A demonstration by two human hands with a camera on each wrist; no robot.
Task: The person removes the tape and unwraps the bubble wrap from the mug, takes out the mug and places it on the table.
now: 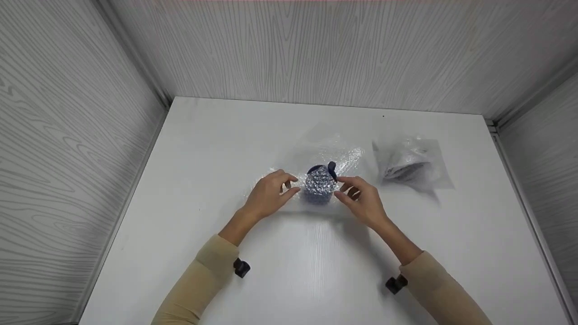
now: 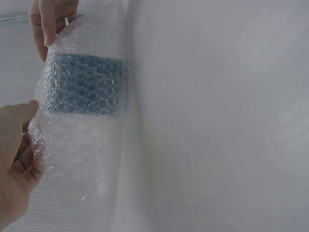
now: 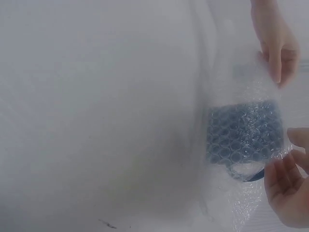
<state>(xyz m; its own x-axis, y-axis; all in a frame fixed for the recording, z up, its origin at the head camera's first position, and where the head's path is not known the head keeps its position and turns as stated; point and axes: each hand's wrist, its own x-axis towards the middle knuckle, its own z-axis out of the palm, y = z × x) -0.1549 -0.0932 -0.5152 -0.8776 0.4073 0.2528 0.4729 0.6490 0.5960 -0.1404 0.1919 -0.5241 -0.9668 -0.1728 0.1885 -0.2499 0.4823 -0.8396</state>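
A dark blue mug stands on the table, its front covered by a sheet of bubble wrap. Its handle and part of its rim show above the wrap in the head view. On the mug's left side, my left hand holds the wrap's edge between thumb and fingers, which the left wrist view also shows. To the right, my right hand grips the wrap's edge close to the handle. Through the clear bubbles the mug's blue wall shows in the right wrist view.
More of the clear wrap spreads flat behind the mug. A crumpled translucent plastic bag with greyish contents lies to the right. Grey wood-patterned panels enclose the white table at the back and sides.
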